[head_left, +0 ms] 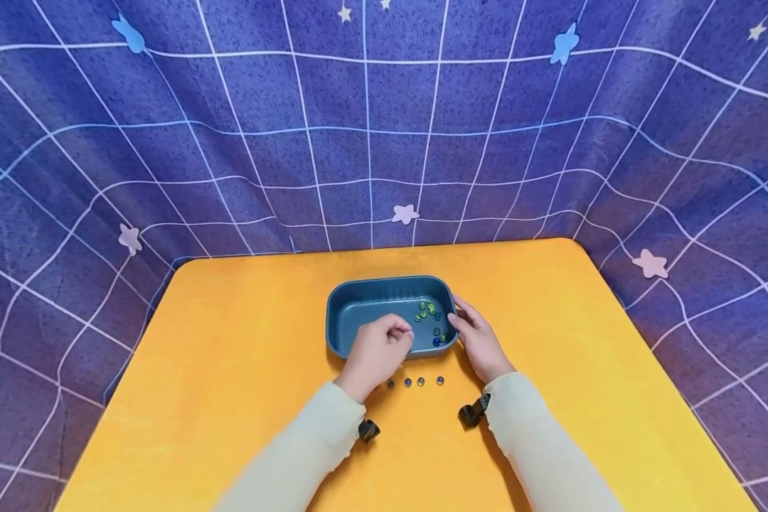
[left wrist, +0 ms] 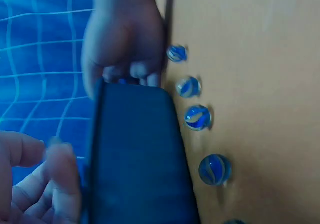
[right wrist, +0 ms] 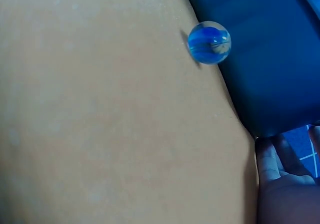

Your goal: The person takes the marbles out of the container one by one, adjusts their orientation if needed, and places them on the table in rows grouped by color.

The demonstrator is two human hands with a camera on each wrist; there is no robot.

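A dark blue-green plastic bin [head_left: 371, 282] stands on the table, with several green and blue glass marbles [head_left: 424, 313] gathered at its right end. Over the bin's front part is my left hand [head_left: 379, 350], thumb and index finger pinched on a small glass marble [left wrist: 53, 142] that is mostly hidden by the fingertips. My right hand [head_left: 482, 344] grips the bin's right end, thumb over the rim and fingers along the outer wall. Along the bin's front side, several blue-swirled marbles [left wrist: 198, 117] lie in a loose row; one marble [right wrist: 209, 42] shows close to the wall.
The yellow table [head_left: 230, 398] runs back to a purple-blue grid-patterned curtain [head_left: 397, 156] that surrounds it on the far side and both flanks. A small black device [head_left: 369, 430] is worn on the left wrist, another black device [head_left: 473, 412] on the right.
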